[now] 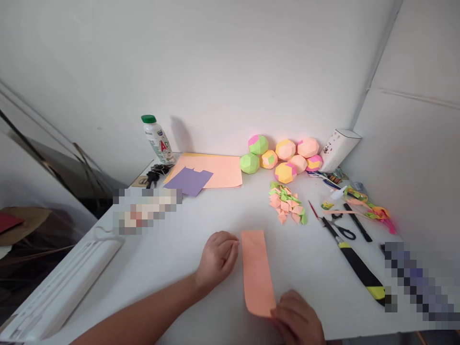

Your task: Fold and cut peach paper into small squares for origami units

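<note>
A strip of orange paper [257, 270] lies lengthwise before me, its near end curling up. My right hand [300, 316] pinches the near right corner of that strip between thumb and fingers. Just left of the strip's far half is my left hand [218, 256], its fingers curled closed and the thumb pressed to the forefinger. Whether anything small sits in that pinch is hidden. Beyond the strip lies a pile of small folded orange and green paper pieces [286, 203].
Several faceted paper balls [285, 172] sit along the wall. Orange sheets [223, 167], a purple sheet [189, 181] and a white bottle [158, 139] stand back left. Scissors [345, 232], a black-and-yellow knife [359, 268] and a glue bottle [333, 197] lie right; a white device [68, 287] left.
</note>
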{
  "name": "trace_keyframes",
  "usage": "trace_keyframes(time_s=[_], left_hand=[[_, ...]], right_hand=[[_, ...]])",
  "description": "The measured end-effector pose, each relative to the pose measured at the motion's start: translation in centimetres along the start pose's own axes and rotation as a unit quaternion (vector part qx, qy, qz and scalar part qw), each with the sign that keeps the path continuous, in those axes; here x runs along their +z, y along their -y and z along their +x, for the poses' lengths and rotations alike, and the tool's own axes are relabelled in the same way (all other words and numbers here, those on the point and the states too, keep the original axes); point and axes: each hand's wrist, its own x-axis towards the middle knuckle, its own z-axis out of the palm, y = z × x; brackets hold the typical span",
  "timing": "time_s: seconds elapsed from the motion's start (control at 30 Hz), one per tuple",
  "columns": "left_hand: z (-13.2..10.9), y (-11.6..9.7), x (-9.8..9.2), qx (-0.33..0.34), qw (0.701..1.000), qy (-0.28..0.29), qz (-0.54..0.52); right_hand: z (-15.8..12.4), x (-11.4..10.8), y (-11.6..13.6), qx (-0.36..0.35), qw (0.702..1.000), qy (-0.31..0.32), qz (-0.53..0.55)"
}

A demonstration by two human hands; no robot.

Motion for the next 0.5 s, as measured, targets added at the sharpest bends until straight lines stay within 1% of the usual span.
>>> trace_keyframes(time_s=[0.07,0.13,0.2,0.23,0.27,0.3,0.33,0.37,0.4,0.43,0.5], left_hand=[[-0.2,-0.3,-0.4,-0.054,0.998,0.000,-0.025],[-0.1,-0.9,-0.8,-0.097,0.994,0.015,-0.048],[0.2,-1.6,-1.1,-0.153,0.979,0.064,-0.114],[0.5,-1.9,-1.3,-0.200,0.956,0.105,-0.185],[0.8,-2.2,-1.4,-0.256,0.916,0.147,-0.273],[1.1,-2.4,-1.5,-0.311,0.861,0.179,-0.360],[1.4,-2.5,-1.6,-0.359,0.804,0.197,-0.432],[1.6,-2.5,-1.7,-0.394,0.759,0.199,-0.478],[1.8,-2.3,-1.7,-0.414,0.740,0.189,-0.496],[1.8,-2.0,-1.7,-0.428,0.734,0.176,-0.498],[1.8,-1.3,-1.6,-0.445,0.733,0.156,-0.489]], right_hand=[[2.6,-0.7,-0.8,0.015,0.999,-0.032,0.037],[5.5,-1.1,-1.8,0.000,0.998,-0.042,0.056],[8.2,-0.9,-2.8,-0.034,0.996,-0.039,0.071],[9.3,-0.7,-3.1,-0.056,0.995,-0.027,0.079],[10.1,-0.3,-3.4,-0.076,0.993,-0.016,0.088],[10.6,0.1,-3.6,-0.092,0.991,-0.005,0.096],[10.9,0.6,-3.8,-0.104,0.989,0.006,0.105],[10.8,1.0,-3.9,-0.107,0.988,0.019,0.112],[10.6,1.3,-4.0,-0.105,0.987,0.034,0.119],[10.3,1.5,-4.0,-0.099,0.985,0.054,0.127],[9.6,1.5,-4.1,-0.083,0.981,0.099,0.146]])
